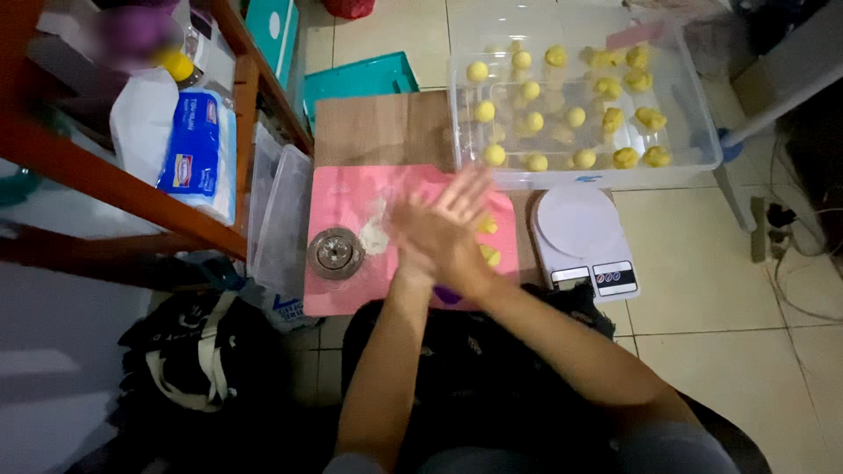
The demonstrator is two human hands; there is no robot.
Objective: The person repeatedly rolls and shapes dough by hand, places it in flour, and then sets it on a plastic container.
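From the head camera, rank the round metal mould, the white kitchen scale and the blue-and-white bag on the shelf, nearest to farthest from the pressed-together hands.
1. Round metal mould, just left of the hands on the pink mat.
2. White kitchen scale, to the right.
3. Blue-and-white bag, far left on the shelf.

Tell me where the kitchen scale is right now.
In the head view, the white kitchen scale sits on the floor right of the pink mat, just below the clear tub of yellow dough balls.

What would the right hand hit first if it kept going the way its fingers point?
The right hand, pressed flat against the left hand, points up-frame and slightly right. First in that line is probably the near wall of the clear plastic bin holding yellow dough balls; depth is unclear.
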